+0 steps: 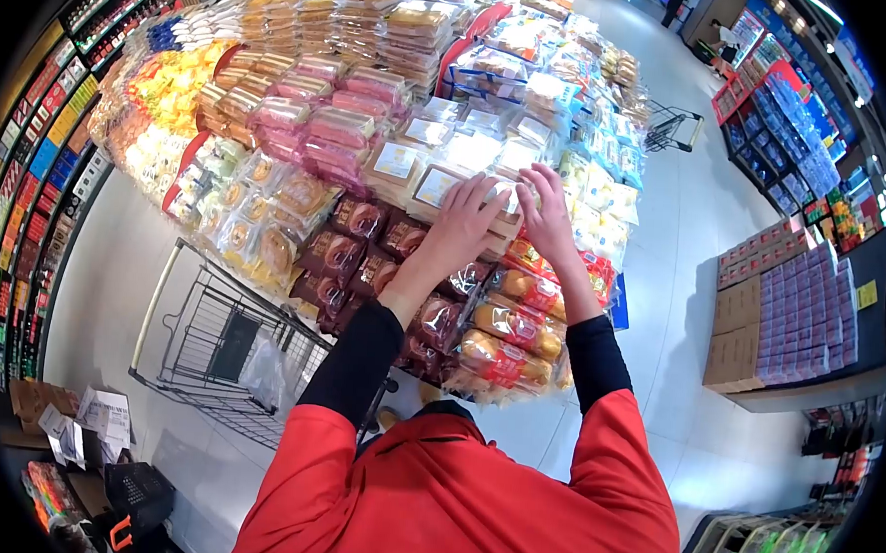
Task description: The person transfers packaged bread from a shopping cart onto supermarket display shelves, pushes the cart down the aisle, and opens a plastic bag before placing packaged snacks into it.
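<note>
Both hands reach over a large display of packaged baked goods. My left hand [466, 215] lies on top of a clear-wrapped white package [435, 187], its fingers bent over the edge. Just right of it, my right hand [548, 214] touches the same row of packages, fingers curved and slightly apart. Whether either hand grips a package cannot be made out. Dark brown packages [373, 275] lie below the left hand. Long bread rolls in red and clear wrap [504, 357] are nearest my body. Pink packages [340, 141] are stacked to the left.
A wire shopping cart [199, 339] holding a plastic bag stands at the lower left, and another cart [674, 128] is beyond the display. Stacked boxes [786, 325] rest on a right-hand stand. Shelves [38, 165] line the left side. A person [724, 39] is far off.
</note>
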A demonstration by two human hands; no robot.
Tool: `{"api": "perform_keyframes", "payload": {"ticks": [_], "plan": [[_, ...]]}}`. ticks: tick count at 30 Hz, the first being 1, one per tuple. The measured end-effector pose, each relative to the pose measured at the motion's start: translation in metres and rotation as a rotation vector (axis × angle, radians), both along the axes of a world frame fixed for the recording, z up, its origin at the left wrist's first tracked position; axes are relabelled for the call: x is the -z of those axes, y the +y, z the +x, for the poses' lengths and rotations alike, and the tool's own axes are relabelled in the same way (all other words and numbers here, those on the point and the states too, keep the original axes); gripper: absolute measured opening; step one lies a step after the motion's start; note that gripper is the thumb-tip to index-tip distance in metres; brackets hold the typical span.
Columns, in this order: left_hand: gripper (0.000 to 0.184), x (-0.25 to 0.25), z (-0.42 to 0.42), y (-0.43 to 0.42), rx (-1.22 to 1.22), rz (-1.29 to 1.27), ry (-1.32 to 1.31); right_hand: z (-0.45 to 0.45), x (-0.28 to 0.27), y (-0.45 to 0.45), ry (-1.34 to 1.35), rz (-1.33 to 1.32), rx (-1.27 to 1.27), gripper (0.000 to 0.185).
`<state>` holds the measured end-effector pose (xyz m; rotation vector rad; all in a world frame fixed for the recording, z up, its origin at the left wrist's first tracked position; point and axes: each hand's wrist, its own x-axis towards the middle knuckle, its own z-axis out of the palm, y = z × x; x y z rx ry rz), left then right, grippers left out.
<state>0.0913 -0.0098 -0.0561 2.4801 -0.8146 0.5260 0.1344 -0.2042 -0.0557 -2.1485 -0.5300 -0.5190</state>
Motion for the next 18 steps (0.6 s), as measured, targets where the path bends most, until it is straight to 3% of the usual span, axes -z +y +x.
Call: {"api": "perform_keyframes", "payload": {"ticks": [11, 15, 18], "plan": [[0.067, 0.007, -0.021, 0.002, -0.12, -0.028, -0.113, -0.025, -0.008, 0.006, -0.011, -0.111, 0.132, 0.047], [0.061, -0.01, -0.081, 0.017, -0.093, -0.154, -0.055, -0.08, -0.022, 0.023, -0.07, 0.125, 0.243, 0.04], [0.058, -0.016, -0.16, 0.054, -0.095, -0.376, 0.007, -0.163, -0.035, 0.074, -0.012, 0.419, 0.073, 0.03]]}}
